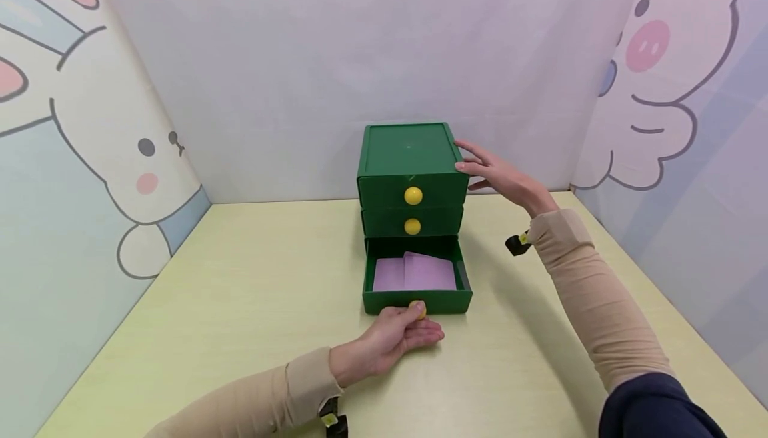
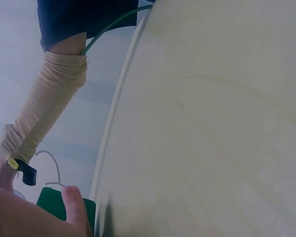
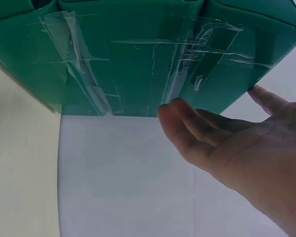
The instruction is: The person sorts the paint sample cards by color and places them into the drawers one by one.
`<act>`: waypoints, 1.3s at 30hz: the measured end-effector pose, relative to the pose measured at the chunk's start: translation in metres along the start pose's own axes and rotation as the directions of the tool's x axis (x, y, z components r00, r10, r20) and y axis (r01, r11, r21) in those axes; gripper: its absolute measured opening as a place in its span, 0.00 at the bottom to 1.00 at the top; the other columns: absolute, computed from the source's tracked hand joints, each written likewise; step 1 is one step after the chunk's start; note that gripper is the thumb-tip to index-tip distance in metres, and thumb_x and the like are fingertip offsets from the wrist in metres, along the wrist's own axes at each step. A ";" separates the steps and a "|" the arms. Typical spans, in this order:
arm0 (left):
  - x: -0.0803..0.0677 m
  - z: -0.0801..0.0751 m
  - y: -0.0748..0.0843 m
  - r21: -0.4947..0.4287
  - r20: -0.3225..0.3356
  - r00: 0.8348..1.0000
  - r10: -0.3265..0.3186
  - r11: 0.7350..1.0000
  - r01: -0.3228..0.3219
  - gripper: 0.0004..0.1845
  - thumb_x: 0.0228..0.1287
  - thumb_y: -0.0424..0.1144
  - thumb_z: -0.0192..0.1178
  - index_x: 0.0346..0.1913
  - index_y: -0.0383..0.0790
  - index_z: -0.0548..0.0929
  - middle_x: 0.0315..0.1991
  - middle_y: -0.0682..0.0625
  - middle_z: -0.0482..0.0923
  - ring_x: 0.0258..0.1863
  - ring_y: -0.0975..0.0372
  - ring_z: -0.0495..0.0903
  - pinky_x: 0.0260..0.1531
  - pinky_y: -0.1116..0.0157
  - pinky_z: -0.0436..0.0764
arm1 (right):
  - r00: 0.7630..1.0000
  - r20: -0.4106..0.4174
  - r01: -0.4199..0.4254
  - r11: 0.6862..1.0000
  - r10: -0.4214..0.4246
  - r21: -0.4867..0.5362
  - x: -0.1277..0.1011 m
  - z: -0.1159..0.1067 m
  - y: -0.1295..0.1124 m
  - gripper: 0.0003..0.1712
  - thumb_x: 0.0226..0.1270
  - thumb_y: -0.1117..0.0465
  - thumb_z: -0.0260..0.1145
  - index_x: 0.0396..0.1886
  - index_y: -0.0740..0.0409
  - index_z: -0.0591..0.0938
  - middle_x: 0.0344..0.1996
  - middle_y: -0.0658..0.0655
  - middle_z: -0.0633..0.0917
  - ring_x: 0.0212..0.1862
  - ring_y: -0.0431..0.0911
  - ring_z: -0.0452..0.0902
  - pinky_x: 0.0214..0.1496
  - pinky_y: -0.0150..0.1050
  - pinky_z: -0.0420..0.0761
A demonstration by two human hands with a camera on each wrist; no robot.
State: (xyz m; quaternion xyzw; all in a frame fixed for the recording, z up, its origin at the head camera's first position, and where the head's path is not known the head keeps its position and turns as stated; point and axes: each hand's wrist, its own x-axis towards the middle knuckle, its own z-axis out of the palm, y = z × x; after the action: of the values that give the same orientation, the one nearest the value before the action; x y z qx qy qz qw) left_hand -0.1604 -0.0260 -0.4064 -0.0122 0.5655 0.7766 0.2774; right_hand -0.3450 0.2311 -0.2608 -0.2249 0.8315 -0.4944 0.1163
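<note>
Left hand: the yellow knob of the open bottom drawer is being pinched, lower centre.
Right hand: the green cabinet is being braced, fingers straight.
Risk: the drawer is likely being tipped out if overpulled.

The drawer cabinet looks like smooth green plastic with a faint sheen; clear glossy tape strips cross its side, wrinkled in places; its 3 yellow knobs are shiny; the purple sheets seem matt paper; the table is smooth, matt, pale yellow; the sleeves are soft beige cloth.
</note>
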 end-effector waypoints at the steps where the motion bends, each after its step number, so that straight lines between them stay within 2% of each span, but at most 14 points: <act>1: 0.001 0.000 0.000 0.003 0.003 1.000 0.004 1.000 -0.004 0.24 0.75 0.45 0.50 0.54 0.22 0.72 0.45 0.34 0.84 0.45 0.53 0.86 0.52 0.61 0.82 | 1.000 0.001 0.003 1.000 -0.003 -0.002 0.000 0.000 0.000 0.40 0.72 0.40 0.54 0.76 0.28 0.45 0.78 0.51 0.46 0.76 0.54 0.51 0.69 0.60 0.66; 18: 0.021 -0.002 0.010 -0.032 -0.007 0.999 0.040 0.999 -0.040 0.22 0.76 0.42 0.48 0.57 0.23 0.70 0.48 0.31 0.82 0.50 0.49 0.84 0.54 0.59 0.81 | 1.000 -0.002 0.017 1.000 -0.017 -0.006 0.001 0.000 0.002 0.40 0.72 0.40 0.54 0.76 0.28 0.46 0.78 0.52 0.46 0.76 0.54 0.52 0.68 0.60 0.67; 27: 0.034 -0.003 0.013 -0.037 -0.022 0.999 0.043 0.998 -0.044 0.23 0.76 0.43 0.48 0.57 0.22 0.70 0.47 0.33 0.83 0.48 0.51 0.85 0.54 0.60 0.81 | 1.000 -0.005 0.016 1.000 -0.016 -0.004 0.003 0.001 0.002 0.40 0.71 0.41 0.55 0.76 0.29 0.46 0.78 0.50 0.47 0.76 0.53 0.53 0.68 0.60 0.67; 39: 0.050 -0.008 0.020 -0.053 -0.032 0.998 0.061 0.997 -0.063 0.16 0.76 0.42 0.48 0.50 0.28 0.71 0.51 0.28 0.79 0.54 0.46 0.82 0.57 0.57 0.79 | 1.000 0.002 0.004 1.000 -0.004 0.001 0.003 0.000 0.002 0.40 0.72 0.41 0.54 0.76 0.28 0.45 0.78 0.51 0.46 0.77 0.53 0.48 0.69 0.60 0.66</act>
State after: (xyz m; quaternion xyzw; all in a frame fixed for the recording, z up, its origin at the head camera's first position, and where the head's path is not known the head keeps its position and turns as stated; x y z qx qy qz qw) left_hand -0.2144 -0.0167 -0.4083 -0.0139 0.5486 0.7995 0.2441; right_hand -0.3486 0.2306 -0.2622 -0.2271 0.8307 -0.4949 0.1163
